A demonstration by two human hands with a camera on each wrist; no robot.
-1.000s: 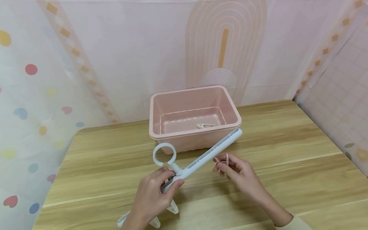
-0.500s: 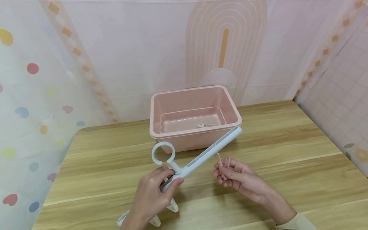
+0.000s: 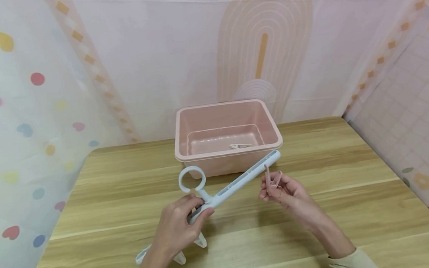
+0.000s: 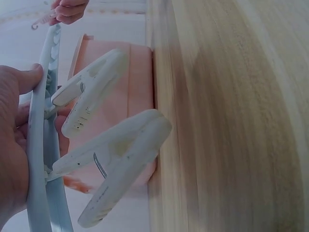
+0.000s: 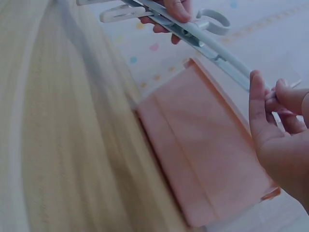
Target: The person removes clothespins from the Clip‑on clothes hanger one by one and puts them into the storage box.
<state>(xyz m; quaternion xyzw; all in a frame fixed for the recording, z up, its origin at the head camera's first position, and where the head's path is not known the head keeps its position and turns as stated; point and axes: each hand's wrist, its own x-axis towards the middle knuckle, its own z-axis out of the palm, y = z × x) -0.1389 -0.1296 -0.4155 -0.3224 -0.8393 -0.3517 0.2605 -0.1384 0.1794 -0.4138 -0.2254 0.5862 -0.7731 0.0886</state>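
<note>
My left hand [image 3: 181, 224] grips a pale blue hanger [image 3: 244, 179] at its middle, just below the open ring hook [image 3: 192, 179]. The hanger's bar slants up to the right, its slotted side showing. Two white clips [image 4: 118, 162] hang from the bar's underside on the left half, seen large in the left wrist view. Off the bar's right end, my right hand [image 3: 296, 200] pinches a small pink clip [image 3: 268, 180] between thumb and fingers, its tip pointing up and overlapping the bar in the head view. The fingers hide part of that clip.
Behind the hanger stands a pink plastic bin [image 3: 220, 164] on the wooden table [image 3: 349, 175]. A white clip [image 3: 239, 146] lies on its floor. Patterned cloth [image 3: 151, 64] hangs along the back and sides of the table.
My right hand has turned the pink clip upright and moved it right and up towards the bar's far end. The left hand and hanger have stayed nearly still.
</note>
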